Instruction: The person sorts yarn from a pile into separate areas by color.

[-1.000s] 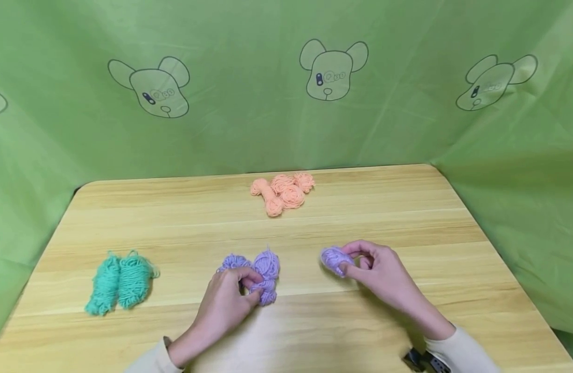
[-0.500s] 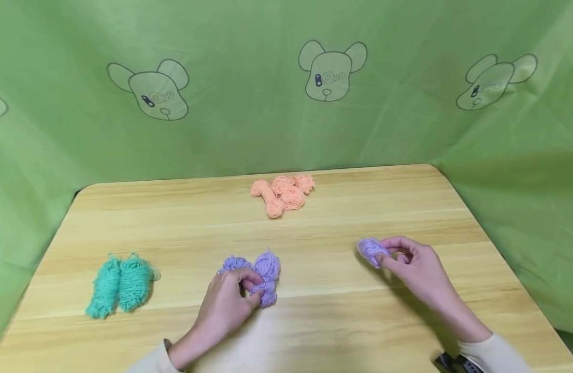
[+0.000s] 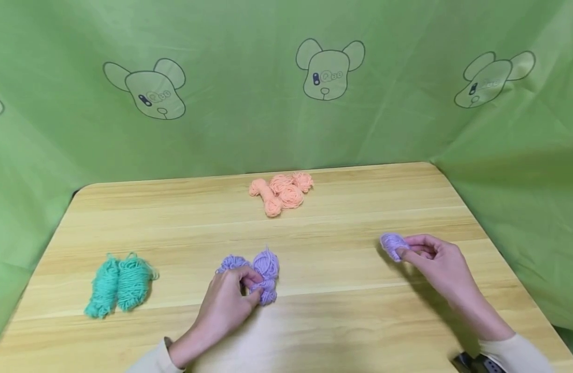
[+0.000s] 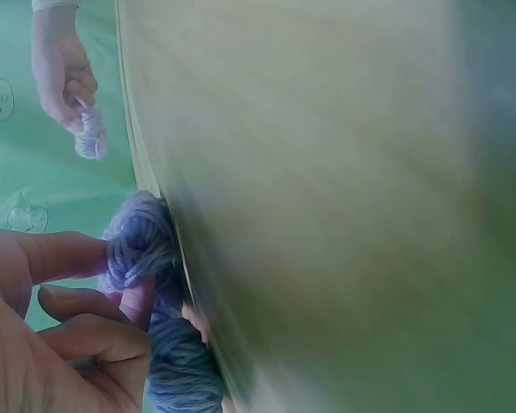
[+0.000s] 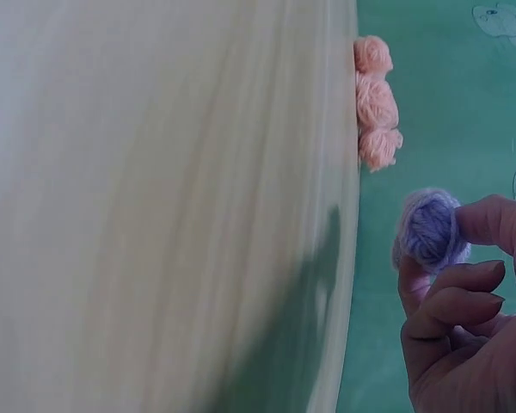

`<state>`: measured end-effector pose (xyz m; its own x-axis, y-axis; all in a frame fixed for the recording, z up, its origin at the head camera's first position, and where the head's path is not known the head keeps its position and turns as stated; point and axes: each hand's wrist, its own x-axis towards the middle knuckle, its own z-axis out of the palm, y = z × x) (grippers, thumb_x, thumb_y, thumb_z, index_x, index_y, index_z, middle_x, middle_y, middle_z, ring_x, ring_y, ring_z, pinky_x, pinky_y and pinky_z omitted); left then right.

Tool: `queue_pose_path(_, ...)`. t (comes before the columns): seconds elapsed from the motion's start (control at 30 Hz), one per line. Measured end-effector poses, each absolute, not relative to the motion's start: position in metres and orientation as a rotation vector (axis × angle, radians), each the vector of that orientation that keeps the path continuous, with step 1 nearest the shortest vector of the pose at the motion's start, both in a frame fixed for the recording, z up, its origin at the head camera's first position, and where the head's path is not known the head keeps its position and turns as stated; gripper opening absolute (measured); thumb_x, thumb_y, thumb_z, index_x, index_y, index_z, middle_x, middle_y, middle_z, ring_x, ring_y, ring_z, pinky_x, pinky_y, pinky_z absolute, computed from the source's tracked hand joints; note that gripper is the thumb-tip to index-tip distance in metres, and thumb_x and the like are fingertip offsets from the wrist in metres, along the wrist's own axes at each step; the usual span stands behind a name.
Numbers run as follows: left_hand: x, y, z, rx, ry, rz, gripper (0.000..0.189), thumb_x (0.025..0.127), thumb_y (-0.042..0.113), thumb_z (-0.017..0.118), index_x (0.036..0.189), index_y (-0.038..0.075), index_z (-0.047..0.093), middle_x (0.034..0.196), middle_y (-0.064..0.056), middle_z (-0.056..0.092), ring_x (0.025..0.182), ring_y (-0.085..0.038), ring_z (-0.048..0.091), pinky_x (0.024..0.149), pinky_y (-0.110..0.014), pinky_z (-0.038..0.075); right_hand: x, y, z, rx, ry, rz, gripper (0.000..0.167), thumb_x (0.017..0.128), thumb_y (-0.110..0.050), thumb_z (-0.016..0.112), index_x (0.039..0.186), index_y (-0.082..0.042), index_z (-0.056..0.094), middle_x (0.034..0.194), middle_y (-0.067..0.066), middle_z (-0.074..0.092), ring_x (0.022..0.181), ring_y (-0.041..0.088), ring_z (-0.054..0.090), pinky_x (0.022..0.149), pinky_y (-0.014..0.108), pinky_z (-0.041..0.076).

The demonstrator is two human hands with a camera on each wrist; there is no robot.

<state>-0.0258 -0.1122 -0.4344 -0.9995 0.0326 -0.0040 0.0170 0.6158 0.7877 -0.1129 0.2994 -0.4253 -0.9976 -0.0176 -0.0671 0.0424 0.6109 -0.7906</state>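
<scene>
My left hand (image 3: 230, 300) pinches a small purple yarn skein (image 3: 268, 293) low at the table's middle. Against it lie a second purple skein (image 3: 266, 263) just behind and a third purple skein (image 3: 230, 262) to the left, partly covered by the hand. Out to the right, my right hand (image 3: 442, 264) holds a lone purple yarn ball (image 3: 392, 245) between thumb and fingers. In the right wrist view that purple ball (image 5: 432, 231) is raised off the table, its shadow falling on the wood. The left wrist view shows the pinched purple skein (image 4: 140, 241) close up.
Several peach yarn balls (image 3: 291, 197) are clustered at the back middle of the wooden table (image 3: 165, 223). Two teal skeins (image 3: 133, 282) lie side by side at the left. A green curtain (image 3: 249, 119) with printed animal heads surrounds the back and sides.
My right hand has carried the purple yarn ball to the right, away from the other purple skeins. The left hand has stayed in place on its skein.
</scene>
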Motion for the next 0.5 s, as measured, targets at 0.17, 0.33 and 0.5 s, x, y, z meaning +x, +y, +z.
queue_pose_path(0.17,-0.026,-0.111,-0.434,0.045,2.806,1.383,0.021,0.080,-0.003,0.087,0.094,0.009,0.078,0.079,0.007,0.065,0.067,-0.010,0.052,0.063,-0.028,0.048,-0.118,0.310,-0.428,0.010,2.785,-1.320,0.044,0.101,-0.022,0.081,0.128,0.010,0.067,0.103,0.007,0.075,0.083,0.012,0.066,0.069,0.023,0.054)
queue_pose_path(0.33,-0.026,-0.110,-0.434,0.055,2.801,1.401,0.021,0.080,-0.004,0.086,0.095,0.008,0.078,0.078,0.007,0.064,0.066,-0.010,0.051,0.062,-0.028,0.047,-0.120,0.320,-0.431,0.031,2.827,-1.253,0.043,0.102,-0.023,0.080,0.128,0.009,0.068,0.105,0.009,0.075,0.083,0.007,0.064,0.068,0.022,0.052)
queue_pose_path(0.5,-0.026,-0.111,-0.434,0.065,2.816,1.401,0.021,0.081,-0.004,0.086,0.095,0.009,0.078,0.079,0.008,0.064,0.065,-0.009,0.050,0.061,-0.028,0.047,-0.122,0.333,-0.436,0.042,2.856,-1.196,0.043,0.102,-0.024,0.080,0.127,0.009,0.068,0.106,0.010,0.074,0.082,0.005,0.063,0.069,0.021,0.052)
